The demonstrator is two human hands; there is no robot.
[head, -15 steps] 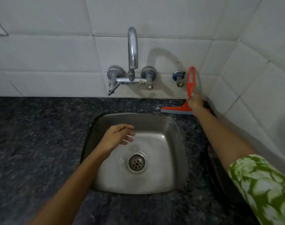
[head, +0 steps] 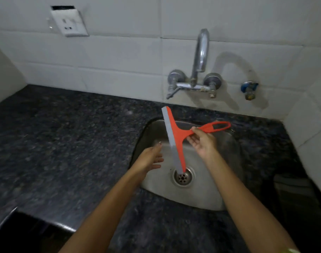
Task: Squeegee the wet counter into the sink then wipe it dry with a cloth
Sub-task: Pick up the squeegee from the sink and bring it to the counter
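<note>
Overhead, from the head camera, the right hand (head: 201, 142) is pinching the orange squeegee (head: 178, 136) by the neck of its handle, thumb on top and fingers curled underneath. The squeegee is hanging in the air above the steel sink (head: 227, 196), its grey rubber blade running from over the sink's far rim down toward the drain (head: 183, 177), its looped handle pointing right. The left hand (head: 149, 159) is hovering over the sink's left side, just beside the blade, with fingers loosely extended and holding nothing. Dark speckled granite counter (head: 64, 143) is surrounding the sink; whether it is wet is hard to tell. On the white tiled wall, a chrome mixer tap (head: 197, 77) is arching above the sink, with a blue-handled valve (head: 249, 89) to its right and a white socket plate (head: 69, 22) at upper left.
</note>
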